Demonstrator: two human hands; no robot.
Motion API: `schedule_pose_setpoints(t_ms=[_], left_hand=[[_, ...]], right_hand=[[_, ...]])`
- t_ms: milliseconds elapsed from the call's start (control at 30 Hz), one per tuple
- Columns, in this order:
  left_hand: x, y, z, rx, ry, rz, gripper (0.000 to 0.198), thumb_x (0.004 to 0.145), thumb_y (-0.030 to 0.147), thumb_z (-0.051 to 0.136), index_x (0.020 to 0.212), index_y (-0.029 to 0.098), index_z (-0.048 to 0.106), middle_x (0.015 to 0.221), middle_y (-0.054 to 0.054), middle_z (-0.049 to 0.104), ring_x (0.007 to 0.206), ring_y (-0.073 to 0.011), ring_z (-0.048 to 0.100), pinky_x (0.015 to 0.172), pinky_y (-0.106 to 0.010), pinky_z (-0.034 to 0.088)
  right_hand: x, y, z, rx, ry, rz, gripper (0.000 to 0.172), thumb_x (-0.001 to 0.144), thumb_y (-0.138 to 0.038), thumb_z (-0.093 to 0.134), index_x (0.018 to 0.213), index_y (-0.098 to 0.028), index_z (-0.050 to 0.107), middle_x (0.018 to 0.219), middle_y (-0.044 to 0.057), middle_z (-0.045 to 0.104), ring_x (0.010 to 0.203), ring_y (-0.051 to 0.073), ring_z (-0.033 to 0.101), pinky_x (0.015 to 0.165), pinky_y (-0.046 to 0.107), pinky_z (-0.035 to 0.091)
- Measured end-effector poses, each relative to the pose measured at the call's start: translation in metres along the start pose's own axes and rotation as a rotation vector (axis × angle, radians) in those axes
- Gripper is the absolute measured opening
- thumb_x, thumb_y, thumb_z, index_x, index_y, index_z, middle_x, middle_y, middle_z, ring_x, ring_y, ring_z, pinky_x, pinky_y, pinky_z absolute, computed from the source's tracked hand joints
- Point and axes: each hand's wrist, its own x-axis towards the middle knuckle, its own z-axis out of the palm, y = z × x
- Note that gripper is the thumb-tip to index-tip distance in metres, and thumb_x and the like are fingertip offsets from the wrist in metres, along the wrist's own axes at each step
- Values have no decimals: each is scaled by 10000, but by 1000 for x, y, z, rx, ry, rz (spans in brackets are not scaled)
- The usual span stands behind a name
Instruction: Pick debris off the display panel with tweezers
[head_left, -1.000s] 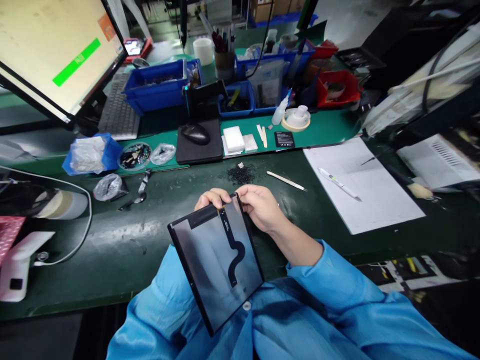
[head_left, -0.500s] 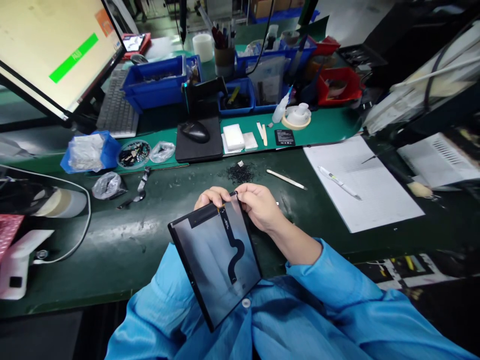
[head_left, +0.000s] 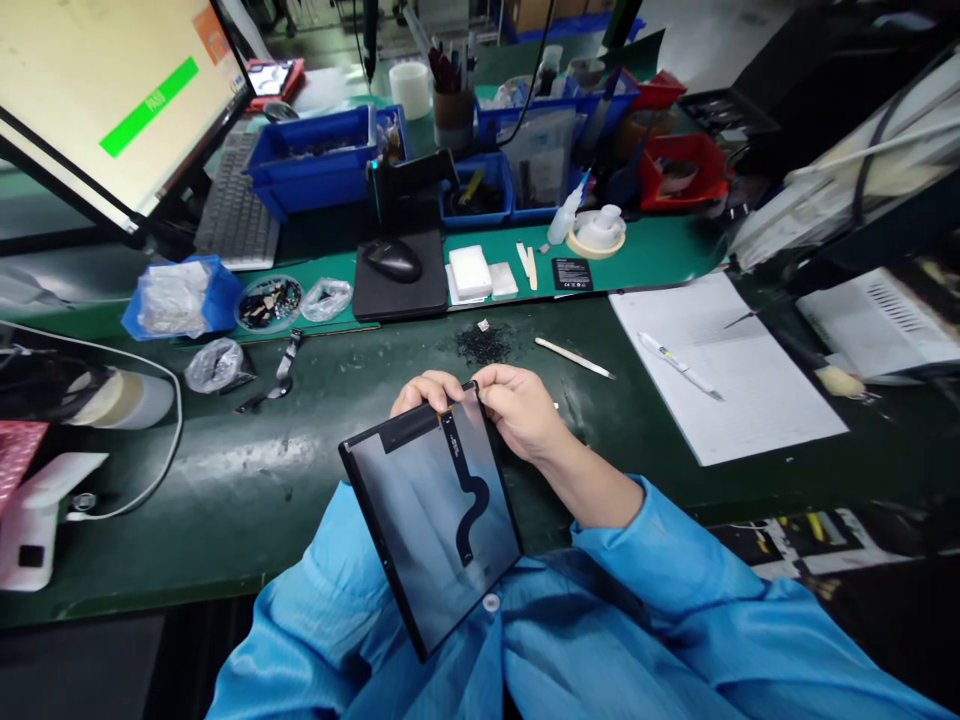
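Observation:
A tablet display panel (head_left: 427, 520) leans tilted against my blue-sleeved front, its grey back toward me. A curved black flex cable (head_left: 474, 490) runs down that back from the top edge. My left hand (head_left: 431, 391) grips the panel's top edge beside the cable's upper end, with most of the palm hidden behind it. At the top right corner, my right hand (head_left: 517, 408) pinches the edge between thumb and fingers. Beyond my hands, a heap of small black bits (head_left: 482, 344) lies on the bench, and a thin white stick (head_left: 574, 358) rests to its right.
Paper sheets (head_left: 750, 410) with a pen (head_left: 679, 366) lie at the right. A mouse (head_left: 393, 260), blue bins (head_left: 311, 160) and a glue bottle (head_left: 566, 215) line the back shelf. A monitor (head_left: 82, 90) stands at the left, and a white cable (head_left: 176, 430) loops below it.
The view has shifted very slightly. My hands and the display panel hold nearly the same pose.

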Motion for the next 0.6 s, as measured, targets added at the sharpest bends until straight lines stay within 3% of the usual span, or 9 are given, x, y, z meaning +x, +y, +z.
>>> schedule_pose_setpoints(t_ms=[600], left_hand=[[0, -2, 5, -46, -3, 33, 604, 1020, 596, 184, 663, 164, 409, 743, -69, 496, 692, -123, 516, 709, -335, 506]], right_hand=[[0, -1, 1, 3, 0, 12, 79, 557, -245, 632, 617, -194, 634, 521, -34, 575, 504, 111, 470, 509, 253, 350]])
